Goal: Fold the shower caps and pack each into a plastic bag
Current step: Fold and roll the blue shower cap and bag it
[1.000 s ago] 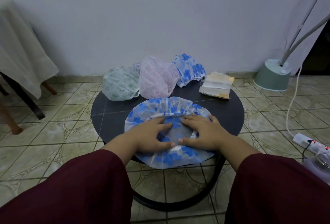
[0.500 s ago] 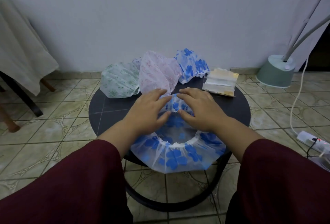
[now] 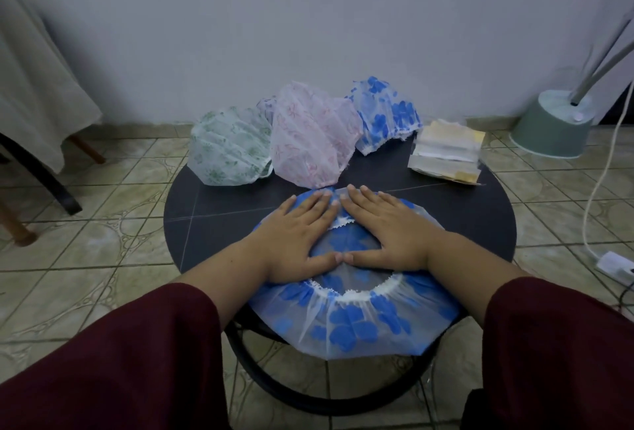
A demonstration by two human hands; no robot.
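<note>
While the blue-flowered shower cap (image 3: 356,323) is pressed flat by the left hand (image 3: 298,241) and right hand (image 3: 387,234), fingers straight and together, slippage off the table (image 3: 219,220) edge is risked, since its near part overhangs.

Bare dark tabletop (image 3: 219,220) left and right of the spread blue cap (image 3: 356,323); far edge blocked by green cap (image 3: 230,148), pink cap (image 3: 312,141), second blue cap (image 3: 384,114), plastic bags (image 3: 446,151).

The person wears a dark maroon top with long, loose sleeves. The left sleeve (image 3: 113,361) and the right sleeve (image 3: 562,354) both end partway up the forearm (cuffs wide, plain, unmarked), leaving wrists and both hands bare, without rings or watch.
</note>
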